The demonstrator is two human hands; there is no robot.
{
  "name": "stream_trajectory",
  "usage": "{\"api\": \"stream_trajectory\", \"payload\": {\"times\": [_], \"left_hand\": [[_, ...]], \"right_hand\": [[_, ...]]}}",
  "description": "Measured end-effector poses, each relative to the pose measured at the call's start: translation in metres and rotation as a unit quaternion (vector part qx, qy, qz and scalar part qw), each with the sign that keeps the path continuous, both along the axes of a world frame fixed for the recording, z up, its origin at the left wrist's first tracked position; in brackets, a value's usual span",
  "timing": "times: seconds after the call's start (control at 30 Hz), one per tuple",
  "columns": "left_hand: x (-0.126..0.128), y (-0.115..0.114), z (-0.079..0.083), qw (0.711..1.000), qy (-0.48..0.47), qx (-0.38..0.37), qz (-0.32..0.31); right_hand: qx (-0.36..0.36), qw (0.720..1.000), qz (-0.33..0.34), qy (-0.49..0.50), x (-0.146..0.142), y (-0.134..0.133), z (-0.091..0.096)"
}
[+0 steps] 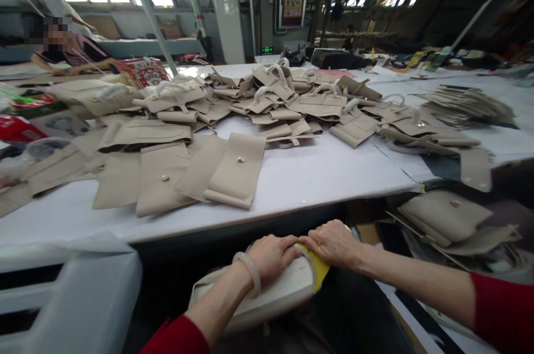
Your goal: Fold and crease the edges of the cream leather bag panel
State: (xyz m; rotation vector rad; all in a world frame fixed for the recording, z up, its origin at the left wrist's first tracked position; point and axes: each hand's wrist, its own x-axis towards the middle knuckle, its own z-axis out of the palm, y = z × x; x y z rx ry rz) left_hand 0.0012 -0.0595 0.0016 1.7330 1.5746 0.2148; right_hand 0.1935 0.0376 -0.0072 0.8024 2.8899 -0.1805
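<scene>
A pale cream handbag (271, 299) lies tilted over my lap, below the table's front edge. My left hand (271, 258) is closed on its upper side, with a translucent bangle at the wrist. A bright yellow piece (320, 269) shows at the bag's right end, beside a curved greyish strip. My right hand (334, 243) is closed in a fist on the yellow piece's upper edge, its fingertips almost meeting those of my left hand. Whether the yellow piece is cloth, tape or sheet I cannot tell. The bag's underside fades into the dark.
Beige bag parts (236, 170) with metal clasps and several handled bags (271, 87) cover much of the white table (300, 176). More beige pieces (446, 215) are stacked low at right. A plastic-covered grey frame (95, 287) stands at left. Another person (67, 48) works at far left.
</scene>
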Motion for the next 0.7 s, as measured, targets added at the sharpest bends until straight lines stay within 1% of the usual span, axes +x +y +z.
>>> {"api": "stream_trajectory", "payload": {"times": [0.1, 0.2, 0.33, 0.4, 0.47, 0.57, 0.7], "left_hand": [[0.001, -0.007, 0.003, 1.0, 0.002, 0.01, 0.008], [-0.001, -0.008, 0.007, 1.0, -0.027, 0.0, -0.003], [-0.009, 0.004, 0.011, 0.995, -0.084, -0.044, -0.026], [-0.013, 0.012, 0.011, 0.994, -0.092, -0.065, -0.016], [-0.015, 0.017, 0.009, 0.993, -0.087, -0.083, 0.008], [-0.013, 0.02, 0.004, 0.991, -0.083, -0.103, 0.036], [-0.01, 0.022, 0.003, 0.988, -0.094, -0.115, 0.047]], "right_hand": [[-0.001, 1.0, -0.021, 0.005, 0.002, -0.013, 0.0], [-0.002, 0.998, -0.058, 0.021, 0.004, -0.028, 0.002], [-0.019, 0.993, -0.105, 0.056, 0.008, -0.041, 0.006], [-0.043, 0.988, -0.123, 0.08, 0.013, -0.043, 0.006], [-0.083, 0.981, -0.141, 0.107, 0.022, -0.044, 0.002], [-0.163, 0.956, -0.195, 0.148, 0.042, -0.044, -0.011], [-0.257, 0.902, -0.286, 0.197, 0.063, -0.042, -0.034]]}}
